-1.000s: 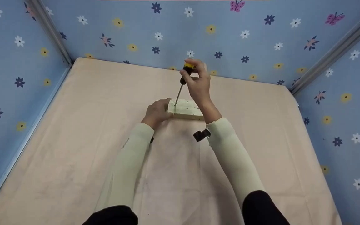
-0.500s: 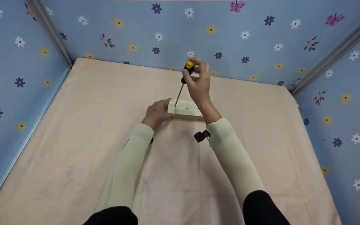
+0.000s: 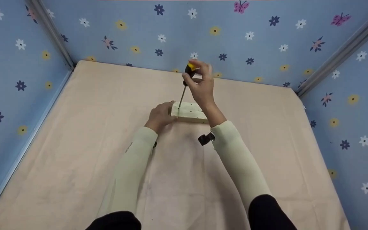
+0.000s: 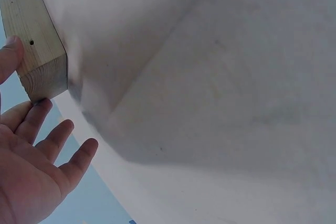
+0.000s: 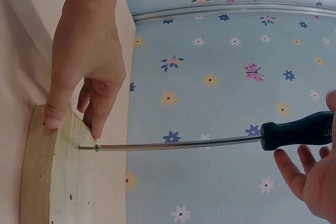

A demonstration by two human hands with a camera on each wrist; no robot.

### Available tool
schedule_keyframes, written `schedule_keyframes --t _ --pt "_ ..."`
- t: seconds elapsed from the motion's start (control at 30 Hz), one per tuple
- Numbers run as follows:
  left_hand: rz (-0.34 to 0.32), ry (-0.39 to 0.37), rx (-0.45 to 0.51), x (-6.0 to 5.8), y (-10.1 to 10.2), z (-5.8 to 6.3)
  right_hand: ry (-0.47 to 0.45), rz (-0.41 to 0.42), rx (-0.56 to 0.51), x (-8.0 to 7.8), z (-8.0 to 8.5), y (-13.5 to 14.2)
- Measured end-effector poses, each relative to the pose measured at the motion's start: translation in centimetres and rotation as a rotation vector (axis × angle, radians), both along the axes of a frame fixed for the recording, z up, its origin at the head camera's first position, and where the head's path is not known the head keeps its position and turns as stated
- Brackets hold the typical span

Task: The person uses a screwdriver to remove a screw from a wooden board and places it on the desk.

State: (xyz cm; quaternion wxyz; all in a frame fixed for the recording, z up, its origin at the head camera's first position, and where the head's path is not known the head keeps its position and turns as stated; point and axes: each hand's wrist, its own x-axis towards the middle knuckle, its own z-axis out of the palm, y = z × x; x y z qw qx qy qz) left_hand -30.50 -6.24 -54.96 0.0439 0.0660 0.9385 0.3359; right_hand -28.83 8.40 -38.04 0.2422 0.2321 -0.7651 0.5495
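A pale wooden block (image 3: 188, 110) with several small dark holes lies toward the back of the cloth-covered table. My left hand (image 3: 161, 116) grips its left end, thumb on the near side (image 4: 8, 61) and fingertips at the far side. My right hand (image 3: 202, 84) holds a screwdriver (image 3: 189, 70) by its black and yellow handle, thumb and fingers around it. The long metal shaft (image 5: 178, 144) slants down to the block in the head view. Its tip meets the head of a small screw (image 5: 86, 148), which sticks up from the block's top face near my left hand.
A beige cloth (image 3: 107, 95) with creases covers the table. Blue flowered panels (image 3: 177, 35) stand at the back and both sides, joined by grey metal posts (image 3: 51, 32). A black wrist device (image 3: 206, 139) juts from the right sleeve.
The screwdriver handle and my right fingers shift slightly left, after a small shift right before. The shaft tip stays at the same spot. My left hand and the block stay put.
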Motion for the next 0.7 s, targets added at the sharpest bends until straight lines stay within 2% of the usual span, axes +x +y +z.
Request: schedule_keyframes --t 0.17,0.33,0.7 --pt "-0.002 0.001 0.025 0.03 -0.01 0.04 0.03 -0.016 0.031 0.11 0.11 0.02" --pt "0.003 -0.004 0.015 0.05 -0.06 -0.17 -0.006 -0.006 -0.014 0.06 -0.2 0.07" --pt "0.011 -0.011 0.025 0.05 0.19 -0.06 0.006 -0.054 -0.041 -0.3 -0.67 0.17"
